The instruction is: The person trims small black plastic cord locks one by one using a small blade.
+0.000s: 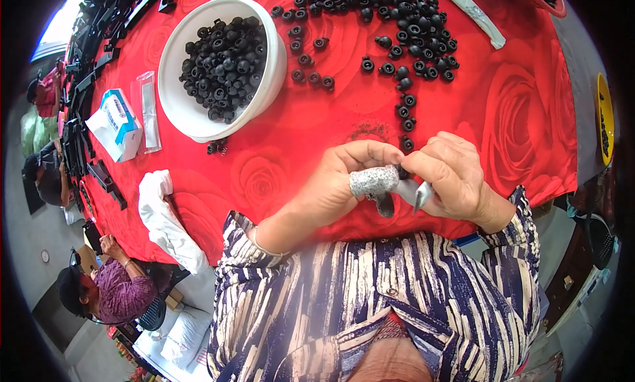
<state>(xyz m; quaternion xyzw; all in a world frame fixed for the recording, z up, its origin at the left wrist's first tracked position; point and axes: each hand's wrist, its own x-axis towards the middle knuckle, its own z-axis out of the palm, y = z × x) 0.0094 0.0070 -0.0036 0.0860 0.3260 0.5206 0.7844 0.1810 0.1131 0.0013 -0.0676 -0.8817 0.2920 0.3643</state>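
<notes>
My left hand [325, 187] and my right hand [453, 180] meet low over the red cloth, fingertips almost touching. Between them is a small black plastic part [402, 173], mostly hidden, pinched by my left fingers. One left finger wears a speckled grey-white wrap [374, 181]. A thin grey pointed tool [422, 195] sticks out of my closed right hand; its other end is covered. A line of round black parts [408, 111] runs down toward my fingers from a larger scattered pile [423, 38]. To the left stands a white tub [276, 71] heaped with similar black parts [225, 68].
On the red tablecloth [264, 177] at left lie a tissue box [119, 127], a clear-wrapped strip [149, 111], a white cloth [165, 223] and long black pieces [83, 97]. A yellow tray [602, 104] is far right. A person in purple [126, 293] sits lower left.
</notes>
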